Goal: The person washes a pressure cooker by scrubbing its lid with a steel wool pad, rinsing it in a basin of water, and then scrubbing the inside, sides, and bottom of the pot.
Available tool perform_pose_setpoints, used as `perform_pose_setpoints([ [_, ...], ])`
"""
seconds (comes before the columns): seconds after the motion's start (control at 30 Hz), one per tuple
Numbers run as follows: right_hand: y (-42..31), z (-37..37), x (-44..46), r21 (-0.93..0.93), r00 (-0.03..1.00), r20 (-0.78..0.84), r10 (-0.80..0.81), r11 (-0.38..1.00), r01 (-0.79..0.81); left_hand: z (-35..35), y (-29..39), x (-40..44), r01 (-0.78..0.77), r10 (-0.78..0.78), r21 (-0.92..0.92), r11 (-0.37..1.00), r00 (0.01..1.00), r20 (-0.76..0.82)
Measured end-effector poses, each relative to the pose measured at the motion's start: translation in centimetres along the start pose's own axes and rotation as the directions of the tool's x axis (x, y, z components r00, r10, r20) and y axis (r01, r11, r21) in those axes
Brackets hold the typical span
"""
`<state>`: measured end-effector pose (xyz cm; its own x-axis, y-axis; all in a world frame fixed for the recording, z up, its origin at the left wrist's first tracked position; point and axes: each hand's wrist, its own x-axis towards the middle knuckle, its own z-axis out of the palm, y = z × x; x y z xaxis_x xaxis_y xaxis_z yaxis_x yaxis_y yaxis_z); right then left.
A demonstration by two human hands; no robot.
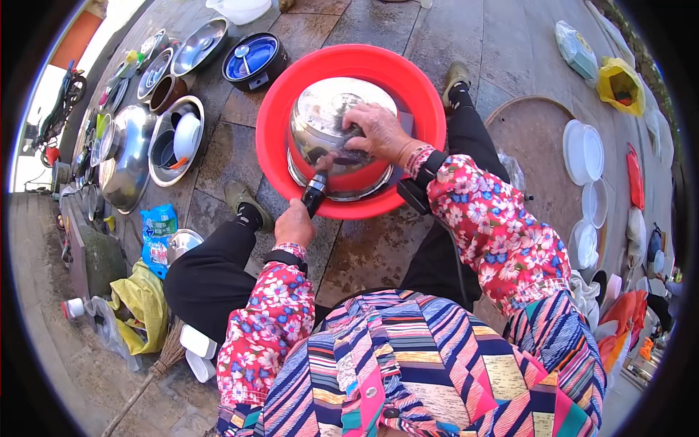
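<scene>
An upturned shiny metal pot (331, 98) rests inside a red plastic basin (273, 135) between my feet. My right hand (375, 131) presses on the pot's base with bent fingers, gripping it. My left hand (295, 222) is wrapped round a black-handled tool (314, 193) with a silvery collar. Its brownish, blurred tip meets the pot's lower left side; I cannot make out its exact kind. Dark smudges mark the metal near that tip.
To the left stand several metal basins (125, 182) and a black pan with a blue inside (251, 60). A blue packet (158, 237), a yellow bag (142, 306) and a broom (167, 353) lie lower left. White lids (582, 151) rest on a round brown board (528, 120) at right.
</scene>
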<state>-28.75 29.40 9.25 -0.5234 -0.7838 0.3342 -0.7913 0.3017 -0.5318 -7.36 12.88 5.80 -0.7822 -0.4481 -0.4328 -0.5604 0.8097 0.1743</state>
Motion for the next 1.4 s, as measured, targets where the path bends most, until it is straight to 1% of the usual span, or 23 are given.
perform_pose_setpoints([
  [0.03, 0.9, -0.5, -0.9, 0.005, 1.0, -0.028, -0.014, 1.0, 0.014, 0.1, -0.1, 0.0, -0.005, 0.005, -0.005, 1.0, 1.0, -0.005],
  [0.13, 1.6, -1.5, -2.3, -0.081, 0.999, -0.011, 0.053, 0.995, -0.054, 0.6, -0.3, -0.1, 0.004, -0.004, -0.019, 1.0, 1.0, -0.015],
  [0.17, 1.3, -1.6, -1.7, -0.106, 0.995, 0.054, 0.085, 0.991, -0.079, 0.6, -0.2, -0.1, 0.007, -0.008, -0.023, 1.0, 1.0, -0.022],
  [0.27, 0.2, -0.8, 1.3, -0.055, 0.987, 0.153, 0.053, 0.997, -0.045, 0.6, 0.0, -0.3, 0.027, -0.03, -0.044, 0.999, 0.998, -0.047],
  [0.3, 0.1, 0.1, 2.6, -0.044, 0.986, 0.168, 0.001, 0.999, 0.007, 0.6, 0.1, -0.4, 0.041, -0.043, -0.047, 0.998, 0.998, -0.049],
  [0.4, -1.6, 1.8, 7.5, -0.084, 0.942, 0.332, 0.053, 0.996, -0.026, 0.8, 0.3, -0.6, 0.068, -0.071, -0.045, 0.997, 0.996, -0.053],
  [0.47, -1.7, 4.0, 10.6, -0.131, 0.93, 0.351, 0.105, 0.989, -0.062, 1.1, 0.2, -0.3, 0.073, -0.076, -0.04, 0.997, 0.995, -0.063],
  [0.5, -2.1, 5.0, 12.0, -0.156, 0.925, 0.358, 0.13, 0.985, -0.078, 0.6, 0.3, -0.5, 0.096, -0.099, -0.103, 0.99, 0.995, -0.016],
  [0.53, -3.5, 5.1, 13.4, -0.27, 0.888, 0.375, 0.267, 0.948, -0.171, 0.5, 0.2, -0.5, 0.078, -0.083, -0.113, 0.99, 0.996, -0.039],
  [0.6, -3.7, 6.2, 15.4, -0.362, 0.881, 0.335, 0.334, 0.909, -0.207, 1.0, 0.0, -0.6, 0.044, -0.055, -0.141, 0.989, 0.996, -0.077],
  [0.63, -3.8, 6.4, 15.5, -0.356, 0.88, 0.33, 0.342, 0.908, -0.22, 1.1, -0.2, -0.4, 0.007, -0.027, -0.163, 0.987, 0.993, -0.119],
  [0.7, -3.6, 6.3, 14.7, -0.341, 0.875, 0.32, 0.364, 0.906, -0.252, 1.0, -0.6, -0.5, 0.019, -0.036, -0.208, 0.978, 0.996, -0.078],
  [0.73, -3.0, 5.9, 13.5, -0.266, 0.863, 0.38, 0.333, 0.933, -0.243, 0.6, -0.6, -0.6, 0.018, -0.032, -0.228, 0.974, 0.998, -0.057],
  [0.8, -4.0, 3.6, 8.8, -0.19, 0.927, 0.265, 0.265, 0.957, -0.219, 0.3, -0.7, -0.4, 0.028, -0.036, -0.243, 0.97, 0.999, -0.027],
  [0.87, -2.0, 2.4, 4.7, -0.132, 0.97, 0.158, 0.187, 0.977, -0.167, 0.2, -0.7, -0.3, 0.043, -0.042, -0.245, 0.969, 0.999, 0.008],
  [0.97, -0.1, -0.5, 0.0, -0.151, 0.992, 0.041, 0.12, 0.982, -0.113, -0.3, -0.5, -0.2, 0.066, -0.056, -0.21, 0.976, 0.997, 0.054],
  [1.07, 3.8, -1.4, -2.0, -0.09, 0.978, 0.043, 0.203, 0.976, -0.198, 0.2, -0.5, -0.2, 0.033, -0.036, -0.149, 0.988, 0.999, -0.013],
  [1.1, 3.5, -1.7, -1.4, -0.143, 0.982, 0.056, 0.182, 0.975, -0.172, 0.2, -0.3, -0.4, 0.039, -0.043, -0.145, 0.989, 0.999, -0.026],
  [1.2, 1.5, -1.0, 1.6, -0.16, 0.989, 0.139, 0.045, 0.987, -0.022, -0.2, 0.5, -0.8, 0.085, -0.087, -0.092, 0.992, 0.996, -0.022],
  [1.27, -1.8, 0.4, 3.5, -0.107, 0.991, 0.127, 0.052, 0.994, -0.038, 0.2, 0.4, -0.5, 0.093, -0.094, -0.093, 0.991, 0.996, -0.01],
  [1.33, -2.3, 2.2, 4.7, -0.099, 0.998, 0.059, 0.003, 0.995, 0.003, 0.4, 0.5, -0.1, 0.079, -0.077, -0.078, 0.994, 0.997, 0.026],
  [1.37, -2.3, 2.3, 4.8, -0.095, 0.998, 0.054, 0.04, 0.995, -0.034, 0.3, 0.5, 0.2, 0.073, -0.07, -0.064, 0.995, 0.996, 0.052],
  [1.4, -2.0, 2.1, 4.3, -0.079, 0.999, 0.013, 0.05, 0.996, -0.048, 0.3, 0.3, 0.3, 0.075, -0.071, -0.05, 0.996, 0.994, 0.08],
])
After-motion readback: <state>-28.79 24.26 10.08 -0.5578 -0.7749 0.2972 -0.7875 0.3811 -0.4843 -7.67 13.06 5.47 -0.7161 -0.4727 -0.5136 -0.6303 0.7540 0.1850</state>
